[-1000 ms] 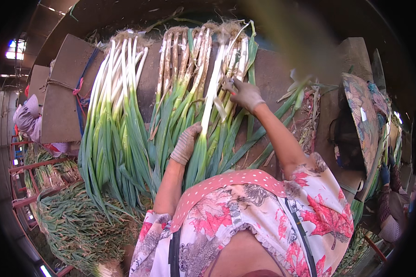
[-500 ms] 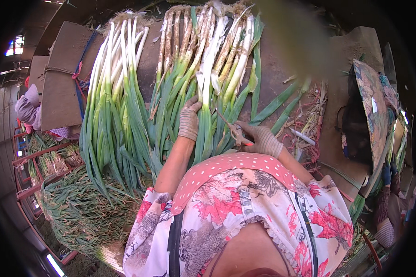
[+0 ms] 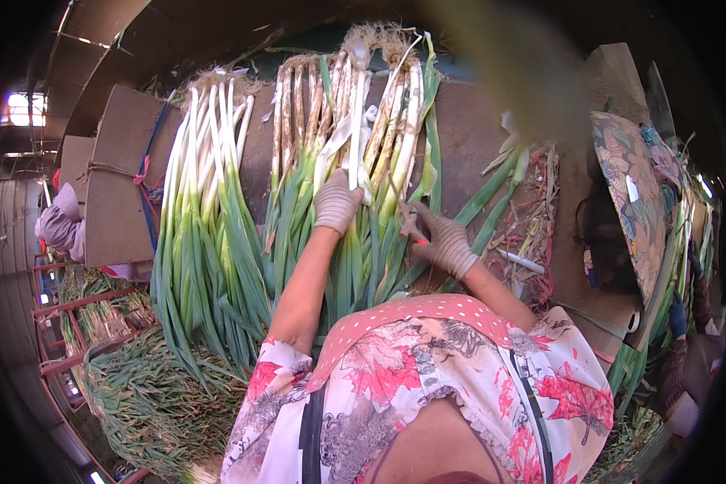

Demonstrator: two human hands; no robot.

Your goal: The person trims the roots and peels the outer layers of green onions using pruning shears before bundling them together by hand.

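Observation:
In a beige, ribbed glove, my left hand [image 3: 338, 202] is closed round a peeled leek [image 3: 356, 133], where its white shank turns green. The leek lies lengthwise over the others with its roots pointing away. My right hand [image 3: 447, 244], gloved too, grips rusty scissors [image 3: 403, 211] with an orange-red part at the handle; their tips point up and to the left, just over the leaves. Under both hands spread brown-skinned, unpeeled leeks [image 3: 300, 113]. A pile of cleaned white leeks [image 3: 207, 153] lies to the left.
Loose leaves [image 3: 492, 189] and a heap of trimmings with pink string [image 3: 528, 250] lie at the right. Beyond stands a flower-patterned board [image 3: 625, 181]. Bundled leeks [image 3: 161, 395] are stacked at lower left. Other people are at both sides. A blurred shape hangs at top right.
My left hand has moved slightly away from me along the leek, whose root end now reaches farther out. My right hand with the scissors has shifted slightly, the blades now steeper. The view has tilted.

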